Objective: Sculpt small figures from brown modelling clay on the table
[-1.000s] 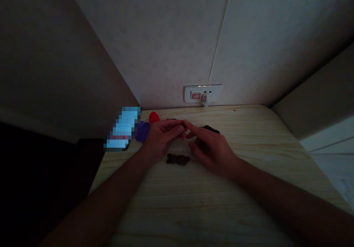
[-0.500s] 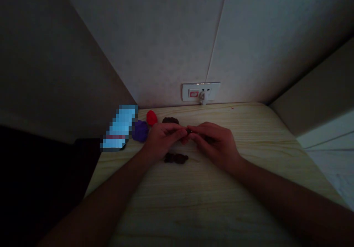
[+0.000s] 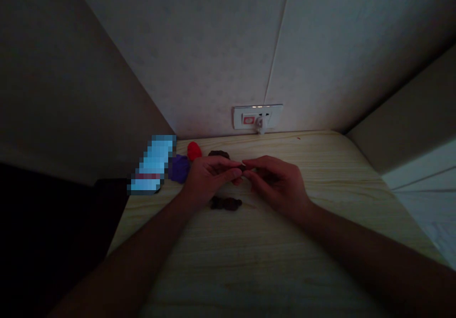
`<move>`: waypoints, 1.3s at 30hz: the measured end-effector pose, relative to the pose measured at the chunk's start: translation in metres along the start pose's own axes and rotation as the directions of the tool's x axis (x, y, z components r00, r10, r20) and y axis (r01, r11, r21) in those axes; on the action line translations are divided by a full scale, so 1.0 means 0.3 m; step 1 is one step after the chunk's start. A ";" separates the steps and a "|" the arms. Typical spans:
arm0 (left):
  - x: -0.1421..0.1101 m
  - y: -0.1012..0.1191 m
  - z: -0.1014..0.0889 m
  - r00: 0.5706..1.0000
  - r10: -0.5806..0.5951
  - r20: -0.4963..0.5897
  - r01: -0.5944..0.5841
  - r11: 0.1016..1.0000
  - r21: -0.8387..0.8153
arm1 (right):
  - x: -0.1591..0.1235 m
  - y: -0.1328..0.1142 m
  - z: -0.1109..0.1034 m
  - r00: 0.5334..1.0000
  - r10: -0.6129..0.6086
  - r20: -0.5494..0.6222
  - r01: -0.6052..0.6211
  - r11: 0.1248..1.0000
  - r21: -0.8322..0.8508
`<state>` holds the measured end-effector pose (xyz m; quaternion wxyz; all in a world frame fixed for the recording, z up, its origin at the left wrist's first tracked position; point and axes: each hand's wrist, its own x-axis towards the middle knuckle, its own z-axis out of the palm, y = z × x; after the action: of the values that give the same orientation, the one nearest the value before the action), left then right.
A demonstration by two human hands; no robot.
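Between the fingertips of both hands is a small dark piece of modelling clay (image 3: 242,168). My left hand (image 3: 208,178) pinches it from the left, thumb and forefinger closed. From the right, my right hand (image 3: 280,180) pinches its other side. Just below my left hand, a dark brown clay figure (image 3: 226,204) made of joined lumps lies on the table. Behind the hands sits a dark brown clay lump (image 3: 218,155), partly covered by my left hand. A purple clay lump (image 3: 178,168) and a red clay ball (image 3: 194,151) lie left of my left hand.
A phone-like bright object (image 3: 153,163), blurred out by pixels, stands at the left edge of the wooden table (image 3: 249,261). A wall socket (image 3: 258,117) with a white plug is just above the table's back edge. Walls close in at the back and left.
The fingertips of my right hand have shifted slightly, and more of the small dark clay piece shows between the hands. The other things lie as before; the view has moved a little.
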<state>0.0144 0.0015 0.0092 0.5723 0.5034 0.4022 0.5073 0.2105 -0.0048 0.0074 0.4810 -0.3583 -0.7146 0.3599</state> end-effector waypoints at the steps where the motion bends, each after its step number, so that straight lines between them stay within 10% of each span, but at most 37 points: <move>1: 0.000 0.000 0.000 1.000 0.000 0.003 0.000 1.000 -0.008 | 0.000 -0.001 -0.001 1.000 -0.008 0.010 0.008 1.000 -0.002; 10: 0.004 0.016 -0.002 0.998 -0.022 0.054 0.022 1.000 0.005 | 0.005 -0.004 -0.005 0.990 -0.138 0.003 0.137 0.988 -0.071; 30: 0.009 -0.008 -0.017 0.997 -0.052 0.051 0.059 0.988 -0.141 | -0.006 -0.014 -0.002 0.999 0.011 -0.045 -0.011 1.000 0.001; 39: 0.008 -0.010 -0.020 0.999 -0.032 0.039 0.039 0.981 -0.188 | 0.005 -0.036 -0.005 0.981 -0.191 -0.034 0.186 0.976 -0.112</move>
<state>0.0095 0.0050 0.0052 0.6336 0.4487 0.3510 0.5235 0.2097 -0.0085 0.0177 0.5087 -0.3225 -0.7529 0.2653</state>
